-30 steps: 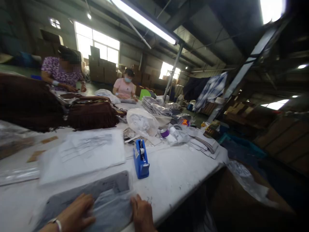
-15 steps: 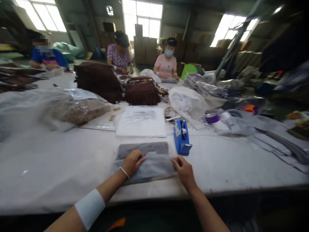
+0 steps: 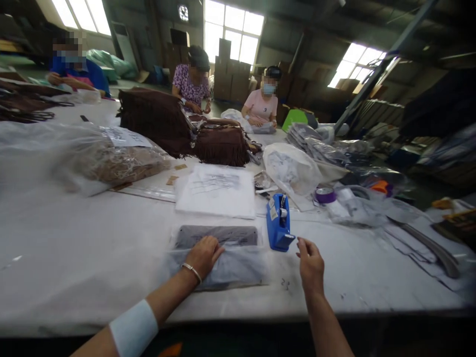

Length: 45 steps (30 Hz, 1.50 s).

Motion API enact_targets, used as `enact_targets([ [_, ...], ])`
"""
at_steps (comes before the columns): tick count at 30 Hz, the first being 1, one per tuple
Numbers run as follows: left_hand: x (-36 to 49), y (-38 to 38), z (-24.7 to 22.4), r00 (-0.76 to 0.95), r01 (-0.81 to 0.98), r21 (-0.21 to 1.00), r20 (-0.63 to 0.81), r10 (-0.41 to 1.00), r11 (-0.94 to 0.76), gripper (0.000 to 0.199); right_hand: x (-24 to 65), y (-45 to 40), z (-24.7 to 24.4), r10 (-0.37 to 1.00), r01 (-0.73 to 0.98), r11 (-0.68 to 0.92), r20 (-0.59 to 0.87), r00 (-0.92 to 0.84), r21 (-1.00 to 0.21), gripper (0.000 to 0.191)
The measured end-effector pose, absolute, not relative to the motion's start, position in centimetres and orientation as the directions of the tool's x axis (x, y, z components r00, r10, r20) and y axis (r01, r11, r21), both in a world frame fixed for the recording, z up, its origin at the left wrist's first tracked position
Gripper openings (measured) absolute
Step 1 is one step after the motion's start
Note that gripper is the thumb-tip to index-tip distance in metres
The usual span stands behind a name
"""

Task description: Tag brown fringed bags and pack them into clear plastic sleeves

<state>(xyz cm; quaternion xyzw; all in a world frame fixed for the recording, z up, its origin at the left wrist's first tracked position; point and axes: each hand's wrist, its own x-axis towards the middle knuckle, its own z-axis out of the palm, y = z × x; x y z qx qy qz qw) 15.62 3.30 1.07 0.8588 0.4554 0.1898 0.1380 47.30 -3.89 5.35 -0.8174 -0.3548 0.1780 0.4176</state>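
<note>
A flat grey item [image 3: 238, 263] in a translucent plastic bag lies on the white table near its front edge. My left hand [image 3: 204, 255] rests on top of it, with its fingers together and pressed on the folded plastic. To the right, my right hand [image 3: 310, 258] is raised near the front tip of a blue tape dispenser [image 3: 278, 223], thumb and fingers drawn close together. Whether anything is between those fingers is too small to tell. Behind the grey item lies a stack of white plastic bags [image 3: 215, 191].
Brown fringed bags [image 3: 154, 119] and a filled plastic bag [image 3: 122, 166] lie behind and left. A purple tape roll [image 3: 325, 195], plastic wrapping and a long grey strap [image 3: 427, 243] lie right. Three people sit across the table.
My right hand has left the edge of the grey item and moved right, to beside the tape dispenser. My left hand stays on the plastic. The view has shifted slightly.
</note>
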Motion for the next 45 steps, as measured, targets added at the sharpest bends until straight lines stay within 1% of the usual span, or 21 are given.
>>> enact_targets([
  [2, 15.6, 3.3, 1.0, 0.511, 0.723, 0.420, 0.208, 0.834, -0.548, 0.021, 48.5, -1.9, 6.0, 0.730, 0.459, -0.378, 0.045, 0.681, -0.804, 0.050],
  [6, 15.5, 3.2, 1.1, 0.503, 0.721, 0.445, 0.191, 0.843, -0.531, 0.021, 48.6, 0.7, 6.2, 0.780, 0.455, -0.364, 0.002, 0.626, -0.813, 0.039],
  [10, 15.5, 3.2, 1.2, 0.492, 0.718, 0.467, 0.185, 0.851, -0.516, 0.021, 46.7, -1.4, 5.8, 0.753, 0.430, -0.332, 0.039, 0.657, -0.839, 0.038],
  [15, 15.4, 3.2, 1.1, 0.481, 0.709, 0.487, 0.196, 0.854, -0.511, 0.024, 46.1, -5.3, 4.4, 0.743, 0.566, -0.347, 0.149, 0.653, -0.748, 0.033],
  [17, 15.4, 3.2, 1.2, 0.474, 0.707, 0.497, 0.195, 0.859, -0.503, 0.025, 46.9, -5.2, 4.3, 0.737, 0.581, -0.349, 0.167, 0.655, -0.735, 0.032],
  [20, 15.5, 3.2, 1.2, 0.476, 0.703, 0.507, 0.186, 0.860, -0.499, 0.025, 48.5, -3.3, 5.3, 0.728, 0.547, -0.349, 0.148, 0.670, -0.761, 0.041],
  [24, 15.5, 3.3, 1.3, 0.475, 0.719, 0.501, 0.152, 0.867, -0.482, 0.022, 48.5, -0.5, 7.3, 0.837, 0.492, -0.296, 0.026, 0.547, -0.819, 0.053],
  [25, 15.5, 3.3, 1.3, 0.472, 0.723, 0.503, 0.141, 0.870, -0.474, 0.021, 48.0, -0.4, 7.6, 0.852, 0.485, -0.280, 0.019, 0.524, -0.829, 0.056],
  [26, 15.5, 3.3, 1.2, 0.467, 0.725, 0.508, 0.133, 0.874, -0.465, 0.021, 47.4, -0.6, 7.8, 0.848, 0.483, -0.264, 0.038, 0.529, -0.835, 0.058],
  [28, 15.5, 3.2, 1.2, 0.455, 0.723, 0.527, 0.124, 0.882, -0.447, 0.020, 45.9, -2.0, 7.7, 0.793, 0.491, -0.246, 0.118, 0.598, -0.835, 0.058],
  [29, 15.5, 3.1, 1.2, 0.452, 0.719, 0.536, 0.121, 0.884, -0.442, 0.020, 45.4, -3.0, 7.4, 0.757, 0.496, -0.251, 0.152, 0.636, -0.831, 0.057],
  [31, 15.5, 3.0, 1.2, 0.448, 0.716, 0.546, 0.119, 0.886, -0.435, 0.020, 44.9, -5.0, 6.5, 0.722, 0.512, -0.290, 0.167, 0.672, -0.808, 0.059],
  [33, 15.5, 2.9, 1.2, 0.442, 0.717, 0.550, 0.118, 0.889, -0.429, 0.020, 45.5, -6.5, 5.7, 0.733, 0.550, -0.353, 0.142, 0.665, -0.757, 0.065],
  [35, 15.5, 2.8, 1.3, 0.428, 0.719, 0.556, 0.119, 0.896, -0.418, 0.020, 46.4, -7.2, 5.3, 0.736, 0.601, -0.399, 0.149, 0.661, -0.693, 0.069],
  [37, 15.5, 2.8, 1.3, 0.423, 0.714, 0.567, 0.120, 0.898, -0.412, 0.020, 46.8, -7.0, 5.7, 0.752, 0.647, -0.388, 0.180, 0.634, -0.656, 0.068],
  [38, 15.5, 2.8, 1.3, 0.425, 0.708, 0.573, 0.120, 0.897, -0.412, 0.020, 46.6, -6.6, 6.2, 0.793, 0.674, -0.346, 0.181, 0.582, -0.653, 0.067],
  [39, 15.5, 2.8, 1.2, 0.428, 0.702, 0.581, 0.121, 0.896, -0.413, 0.021, 46.1, -6.0, 6.9, 0.855, 0.699, -0.274, 0.165, 0.491, -0.660, 0.067],
  [41, 15.5, 2.8, 1.2, 0.427, 0.690, 0.596, 0.122, 0.896, -0.410, 0.022, 44.2, -4.0, 8.2, 0.980, 0.714, -0.087, 0.068, 0.186, -0.695, 0.068],
  [42, 15.5, 2.8, 1.2, 0.423, 0.688, 0.602, 0.121, 0.898, -0.405, 0.022, 43.0, -2.8, 8.7, 1.000, 0.703, 0.002, 0.009, 0.005, -0.712, 0.068],
  [43, 15.4, 2.8, 1.2, 0.417, 0.689, 0.605, 0.120, 0.901, -0.399, 0.022, 41.7, -1.4, 9.0, 0.986, 0.695, 0.078, -0.046, -0.158, -0.715, 0.067],
  [45, 15.4, 2.8, 1.3, 0.408, 0.691, 0.608, 0.116, 0.906, -0.389, 0.022, 39.5, 1.3, 9.0, 0.918, 0.720, 0.202, -0.129, -0.376, -0.663, 0.065],
])
